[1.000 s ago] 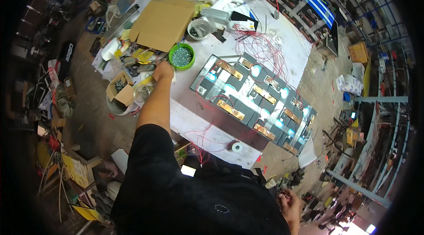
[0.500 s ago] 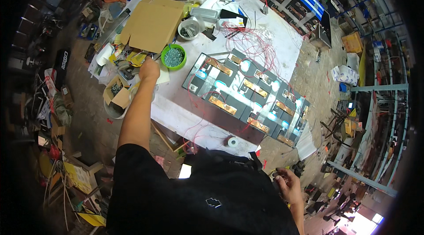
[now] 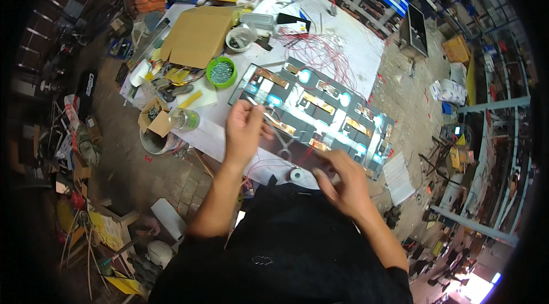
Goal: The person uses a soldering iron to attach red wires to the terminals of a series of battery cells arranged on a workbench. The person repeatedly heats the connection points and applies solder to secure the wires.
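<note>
My left hand (image 3: 243,132) is over the front left corner of a block of dark battery cells (image 3: 294,98), its thumb and fingers closed on a slender metal tool (image 3: 251,100). A pale tip stands out past the fingertips. Below that hand, a thin shape with a ring-like end (image 3: 286,152) shows against the block's front side; blur hides whether it is one piece with the tool. My right hand (image 3: 345,183) hovers by the block's front edge, thumb apart from its bent fingers, nothing visible between them. Copper strips and white tape cross the cells.
Left of the block stand a green bowl of small metal parts (image 3: 221,72), a clear jar (image 3: 184,120) and a cardboard box (image 3: 154,116). Thin red wires (image 3: 326,55) lie tangled behind. A white roll (image 3: 297,175) sits at the table's near edge. Shelving (image 3: 497,104) rises at right.
My left hand has come back from the clutter beside the green bowl to the battery block, now with a slender tool. My right hand has risen from beside my body to the block's front edge.
</note>
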Available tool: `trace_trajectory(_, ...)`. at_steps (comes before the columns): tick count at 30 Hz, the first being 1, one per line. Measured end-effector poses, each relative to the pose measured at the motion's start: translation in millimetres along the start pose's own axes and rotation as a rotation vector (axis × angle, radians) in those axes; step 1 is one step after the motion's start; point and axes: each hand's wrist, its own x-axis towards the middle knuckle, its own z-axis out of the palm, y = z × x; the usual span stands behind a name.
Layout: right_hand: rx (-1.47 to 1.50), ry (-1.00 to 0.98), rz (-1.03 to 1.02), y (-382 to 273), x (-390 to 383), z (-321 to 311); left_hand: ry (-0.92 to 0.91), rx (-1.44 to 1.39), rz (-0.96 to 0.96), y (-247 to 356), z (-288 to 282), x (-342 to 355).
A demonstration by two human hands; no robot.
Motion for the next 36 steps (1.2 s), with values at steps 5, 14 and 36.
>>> trace_trajectory(5,-0.285,0.071,0.024,6.9,28.7,14.5,-0.068,-0.098,-0.001,-8.3,45.3,-17.8)
trace_trajectory(14,-0.315,-0.070,0.150,23.4,43.9,15.9,-0.068,-0.097,-0.103,-35.0,42.8,-5.7)
trace_trajectory(36,-0.192,-0.303,0.232,48.1,94.0,-13.0,-0.092,-0.310,-0.165,-44.9,67.7,38.3)
